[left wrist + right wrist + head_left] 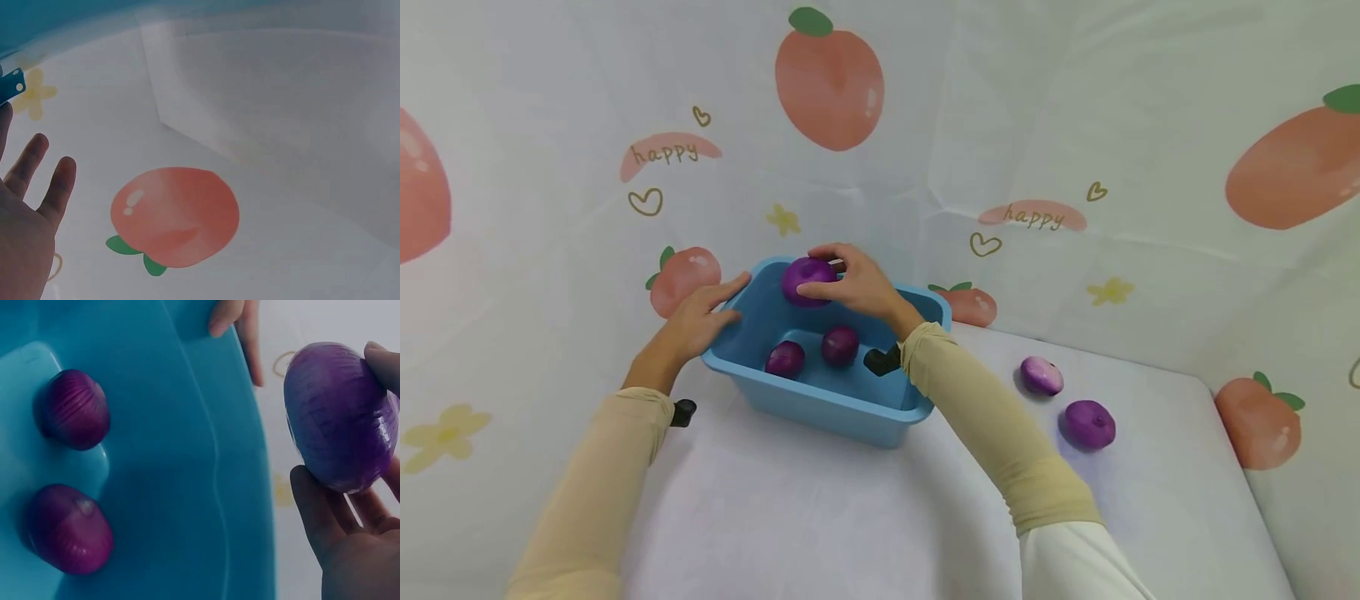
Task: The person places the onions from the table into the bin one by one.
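Note:
My right hand holds a purple onion with thumb and fingertips, over the far left part of a blue plastic tub. The right wrist view shows the onion's glossy, finely lined skin. My left hand grips the tub's left rim, thumb inside and fingers outside. In the left wrist view several fingers of this hand stretch along the tub's outer side. On the tub floor lie two darker purple onions, one near the left wall and another close to the middle.
Two more onions lie on the white cloth right of the tub: a partly pale one and a purple one. A white backdrop printed with fruit rises behind the tub and on both sides.

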Tool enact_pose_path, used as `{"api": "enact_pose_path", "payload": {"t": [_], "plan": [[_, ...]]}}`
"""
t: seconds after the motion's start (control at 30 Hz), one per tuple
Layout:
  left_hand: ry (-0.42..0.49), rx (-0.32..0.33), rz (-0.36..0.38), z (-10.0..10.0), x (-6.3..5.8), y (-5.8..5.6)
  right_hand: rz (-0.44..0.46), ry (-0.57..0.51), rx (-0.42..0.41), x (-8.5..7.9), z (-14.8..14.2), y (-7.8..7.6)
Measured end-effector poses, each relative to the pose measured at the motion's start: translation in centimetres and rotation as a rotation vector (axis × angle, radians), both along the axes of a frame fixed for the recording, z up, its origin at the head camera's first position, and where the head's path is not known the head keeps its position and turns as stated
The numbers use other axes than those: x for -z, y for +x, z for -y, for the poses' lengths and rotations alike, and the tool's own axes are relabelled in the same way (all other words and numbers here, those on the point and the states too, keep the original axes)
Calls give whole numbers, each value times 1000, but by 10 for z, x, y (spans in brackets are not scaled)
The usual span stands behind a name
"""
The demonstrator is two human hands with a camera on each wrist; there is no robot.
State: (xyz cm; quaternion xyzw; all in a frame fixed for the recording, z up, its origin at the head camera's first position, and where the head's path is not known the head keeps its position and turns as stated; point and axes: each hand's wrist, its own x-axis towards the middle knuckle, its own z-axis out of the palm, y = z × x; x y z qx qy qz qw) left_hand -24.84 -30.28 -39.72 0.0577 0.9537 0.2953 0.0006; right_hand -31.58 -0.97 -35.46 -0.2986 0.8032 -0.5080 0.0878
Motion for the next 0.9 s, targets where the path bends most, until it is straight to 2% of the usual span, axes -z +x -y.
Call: {"api": "enact_pose_path", "payload": {"t": [0.27, 0.5, 0.6, 0.9], "plan": [[3, 0, -10, 0, 1, 0, 6, -1, 1, 16, 18, -4], [19, 11, -25, -1, 6, -2, 19, 9, 29, 32, 18, -8], [26, 9, -22, -1, 7, -3, 22, 24, 17, 38, 18, -10], [37, -11, -32, 4, 5, -2, 19, 198, -65, 50, 22, -14]]}}
